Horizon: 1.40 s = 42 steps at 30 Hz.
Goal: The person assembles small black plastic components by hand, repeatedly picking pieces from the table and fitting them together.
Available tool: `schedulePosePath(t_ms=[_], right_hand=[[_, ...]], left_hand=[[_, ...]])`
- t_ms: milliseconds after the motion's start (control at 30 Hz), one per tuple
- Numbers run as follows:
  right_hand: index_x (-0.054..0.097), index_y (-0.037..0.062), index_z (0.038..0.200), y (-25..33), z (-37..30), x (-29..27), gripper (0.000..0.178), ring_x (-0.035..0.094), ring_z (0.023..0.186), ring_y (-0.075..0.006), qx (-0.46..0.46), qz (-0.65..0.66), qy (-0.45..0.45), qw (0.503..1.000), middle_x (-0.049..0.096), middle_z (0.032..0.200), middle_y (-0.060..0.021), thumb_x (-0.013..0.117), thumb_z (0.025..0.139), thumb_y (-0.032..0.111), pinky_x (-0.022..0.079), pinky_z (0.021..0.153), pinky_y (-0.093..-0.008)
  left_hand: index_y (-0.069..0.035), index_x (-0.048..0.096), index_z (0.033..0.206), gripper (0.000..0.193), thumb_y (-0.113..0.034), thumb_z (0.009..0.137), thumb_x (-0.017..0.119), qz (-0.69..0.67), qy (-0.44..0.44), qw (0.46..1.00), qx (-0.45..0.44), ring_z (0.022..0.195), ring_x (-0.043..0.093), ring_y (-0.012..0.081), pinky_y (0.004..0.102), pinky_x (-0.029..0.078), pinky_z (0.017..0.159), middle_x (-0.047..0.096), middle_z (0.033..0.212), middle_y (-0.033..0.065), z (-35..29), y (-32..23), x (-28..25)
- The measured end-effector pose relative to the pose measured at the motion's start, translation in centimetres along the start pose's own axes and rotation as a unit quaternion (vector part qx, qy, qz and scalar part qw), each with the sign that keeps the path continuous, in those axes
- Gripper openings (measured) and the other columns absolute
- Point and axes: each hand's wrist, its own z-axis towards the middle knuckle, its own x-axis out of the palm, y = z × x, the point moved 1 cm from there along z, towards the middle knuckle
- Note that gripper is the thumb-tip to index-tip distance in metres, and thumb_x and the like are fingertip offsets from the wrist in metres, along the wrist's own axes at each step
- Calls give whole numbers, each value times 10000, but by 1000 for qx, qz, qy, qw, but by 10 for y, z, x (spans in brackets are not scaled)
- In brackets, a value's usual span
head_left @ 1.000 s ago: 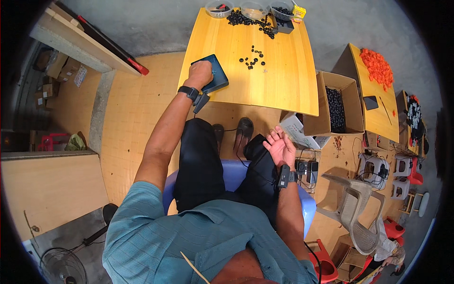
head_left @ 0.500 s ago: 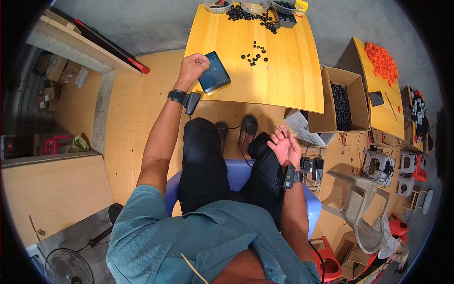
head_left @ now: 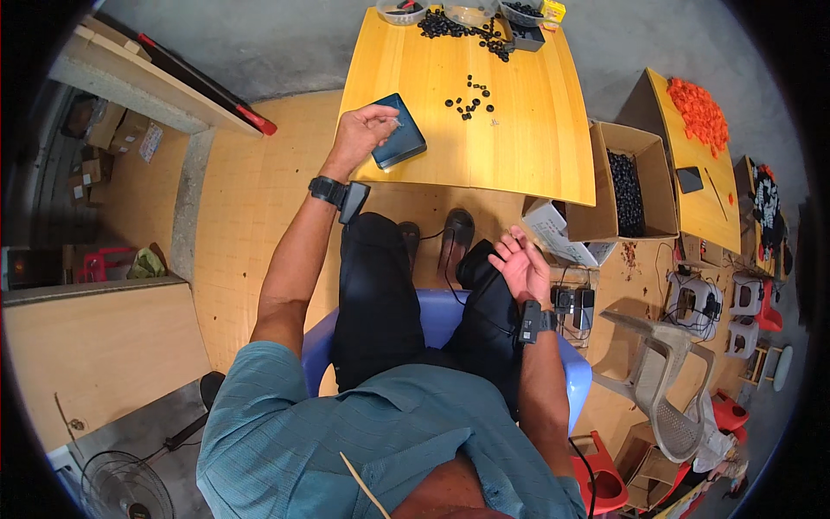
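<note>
My left hand [head_left: 363, 138] hovers over a dark teal, flat, box-like object [head_left: 408, 147] near the table's front left edge. Its fingers are pinched together, with a tiny pale, clear-looking thing at the tips, too small to name. My right hand [head_left: 522, 266] rests palm up above my right thigh, its fingers spread and nothing in it. Small black round parts [head_left: 472, 107] lie scattered on the yellow table [head_left: 527, 147] beyond the box, and a tiny pale piece [head_left: 494, 123] sits close to them.
At the table's far edge stand clear plastic bowls [head_left: 469, 14] beside a heap of black parts [head_left: 445, 24]. A cardboard box [head_left: 663, 195] of black pieces is right of the table. Orange parts [head_left: 697, 112] cover another table. A grey chair [head_left: 661, 381] stands at right.
My left hand has shifted slightly right, farther over the teal box, and its wrist has turned so the pinched fingertips show more. My right hand has hardly moved.
</note>
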Motion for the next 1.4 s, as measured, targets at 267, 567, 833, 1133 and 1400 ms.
schedulePosePath(t_ms=[267,567,833,1133,1400], right_hand=[[525,-9,1321,-35,61,100,426,638,913,-145,-54,-209,-104,971,657,1054,-75,610,980,232,543,792,-287],[636,-50,1212,-46,34,120,300,652,808,-118,-149,-229,-178,945,697,962,-79,649,944,85,554,720,-248],[669,-60,1141,-30,6,127,257,656,789,-108,-199,-294,-200,913,702,954,-81,687,912,54,572,747,-241],[682,-52,1105,-29,-7,135,211,643,843,-102,-237,-294,-172,910,653,998,-53,674,897,-15,576,780,-239],[689,-54,1056,-28,-10,132,178,641,892,-124,-267,-340,-141,890,601,1110,-64,671,879,-61,552,808,-245]], left_hand=[[-11,729,995,147,-45,859,686,57,91,992,70,619,543,37,205,434,543,655,756,-8,-71,-46,70],[-28,711,960,123,-47,842,684,126,88,969,193,691,675,174,281,539,636,686,819,99,-123,-71,107],[-21,697,959,112,-37,849,689,124,117,957,235,710,663,184,282,526,642,691,827,97,-139,-91,112],[-10,704,911,81,-23,840,668,25,156,964,216,755,646,114,259,510,643,684,844,68,-142,-92,114],[2,717,913,104,-76,876,659,1,203,975,85,631,622,63,206,489,571,699,771,35,-143,-95,109]])
